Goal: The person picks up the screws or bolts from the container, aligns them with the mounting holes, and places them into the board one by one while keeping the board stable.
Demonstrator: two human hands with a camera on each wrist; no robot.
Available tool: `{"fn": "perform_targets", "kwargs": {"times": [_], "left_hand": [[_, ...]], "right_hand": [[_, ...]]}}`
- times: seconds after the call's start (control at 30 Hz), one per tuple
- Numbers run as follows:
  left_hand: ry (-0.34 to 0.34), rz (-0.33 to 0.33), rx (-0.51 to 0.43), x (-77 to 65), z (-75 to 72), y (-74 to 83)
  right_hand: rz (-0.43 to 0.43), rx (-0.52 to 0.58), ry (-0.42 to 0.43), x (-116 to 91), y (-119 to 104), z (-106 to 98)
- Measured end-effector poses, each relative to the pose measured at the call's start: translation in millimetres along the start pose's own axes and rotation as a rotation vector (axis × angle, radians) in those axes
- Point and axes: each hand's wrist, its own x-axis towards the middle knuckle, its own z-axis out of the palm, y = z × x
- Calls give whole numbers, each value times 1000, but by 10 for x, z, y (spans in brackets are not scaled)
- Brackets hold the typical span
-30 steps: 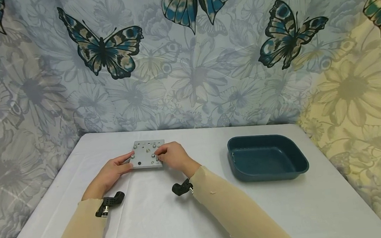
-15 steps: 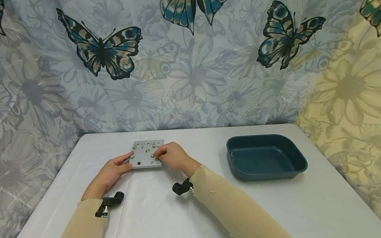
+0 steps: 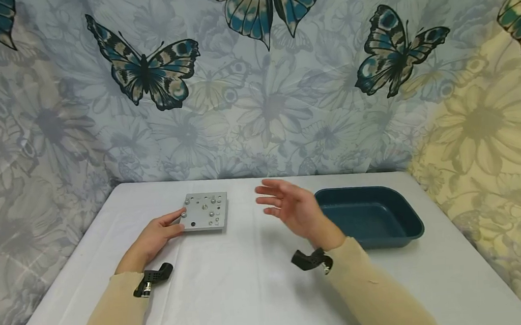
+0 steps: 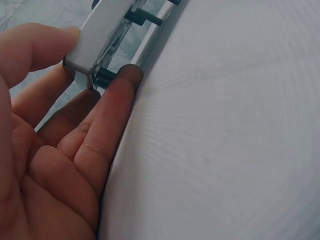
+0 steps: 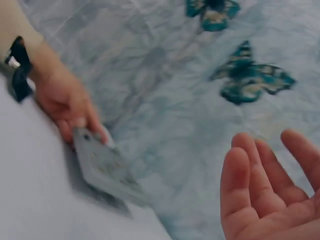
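Note:
In the head view a silver metal plate [image 3: 205, 213] with holes and several small screws in its top is at the left back of the table. My left hand [image 3: 153, 237] grips its left edge between thumb and fingers. From the left wrist, dark threaded screw ends [image 4: 106, 77] show under the plate [image 4: 102, 37], with fingertips beneath the edge. My right hand [image 3: 297, 211] is raised between plate and bin, fingers spread loosely, nothing held. The right wrist view has the plate [image 5: 102, 162] blurred at left and my right fingers at lower right.
A dark teal bin [image 3: 405, 218] stands at the right, its left side partly behind my right hand. White cloth covers the table [image 3: 225, 293]. A butterfly-print curtain [image 3: 265, 106] hangs close behind the table's back edge.
My right hand has left the plate's right side, moved right towards the bin and opened its fingers. The left hand still holds the plate in nearly the same place.

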Motion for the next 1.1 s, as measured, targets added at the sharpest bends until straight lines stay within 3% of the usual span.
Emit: {"fn": "perform_targets", "kwargs": {"times": [0.13, 0.23, 0.33, 0.43, 0.57, 0.63, 0.73, 0.9, 1.1], "left_hand": [[1, 3, -4, 1, 18, -3], [7, -4, -3, 0, 22, -12], [14, -7, -3, 5, 27, -17], [11, -2, -5, 9, 29, -15], [9, 4, -11, 10, 34, -12], [9, 7, -15, 11, 36, -17], [7, 4, -20, 13, 39, -30], [6, 5, -11, 17, 39, -36], [4, 10, -17, 30, 20, -39]], "right_hand": [[-111, 16, -156, -369, -358, -454], [-156, -40, -197, -563, -530, -798], [-144, -162, -127, -697, -623, -1086], [-66, -383, 9, -773, -649, -1271], [105, -750, 136, -788, -615, -1398], [166, -951, 156, -775, -585, -1437], [221, -1162, 164, -743, -540, -1473], [232, -1299, 112, -674, -474, -1505], [269, -1375, 51, -607, -427, -1568]]}}
